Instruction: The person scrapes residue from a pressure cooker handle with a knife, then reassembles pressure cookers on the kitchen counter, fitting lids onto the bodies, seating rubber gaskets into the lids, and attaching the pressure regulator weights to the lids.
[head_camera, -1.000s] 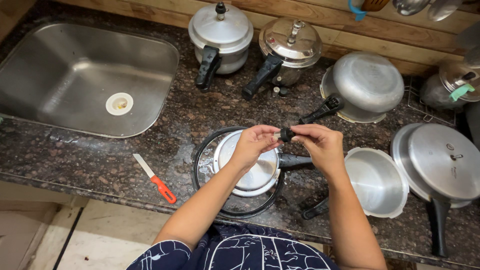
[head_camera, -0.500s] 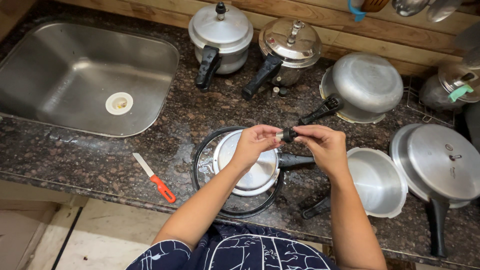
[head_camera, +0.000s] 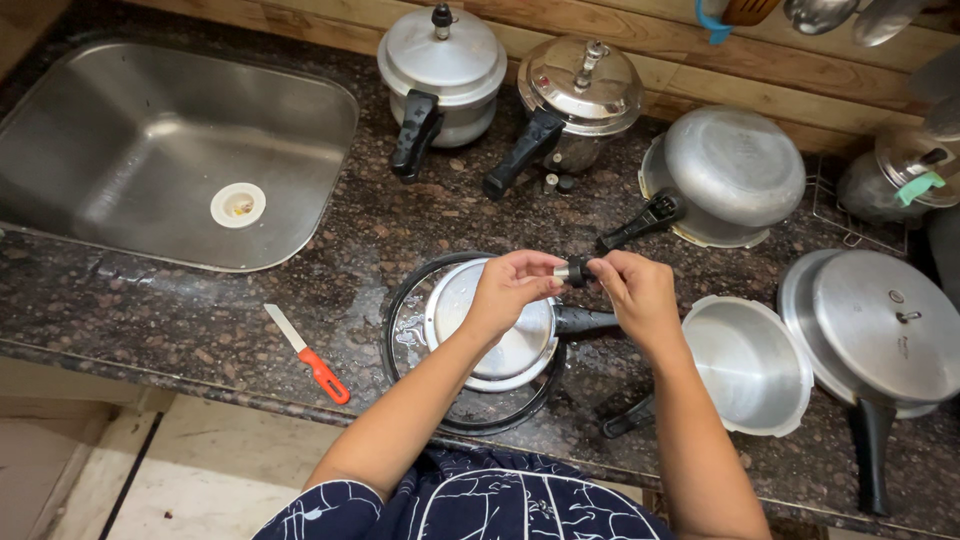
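Note:
My left hand (head_camera: 512, 290) and my right hand (head_camera: 636, 293) meet above the counter, pinching a small black and silver pressure-cooker weight (head_camera: 574, 271) between their fingertips. Directly under them lies a metal cooker lid (head_camera: 490, 325) with a black handle (head_camera: 585, 321), and a black rubber gasket ring (head_camera: 400, 330) loops around it on the dark granite counter (head_camera: 180, 315).
A steel sink (head_camera: 165, 150) sits at the left. A red-handled knife (head_camera: 308, 354) lies near the counter edge. Two closed cookers (head_camera: 441, 60) (head_camera: 578, 95) stand at the back, an upturned pot (head_camera: 733, 170) beside them. An open pot (head_camera: 748, 362) and another lid (head_camera: 885, 330) lie right.
Both hands have stayed over the lid, fingers shifting slightly around the small weight. Nothing else has moved.

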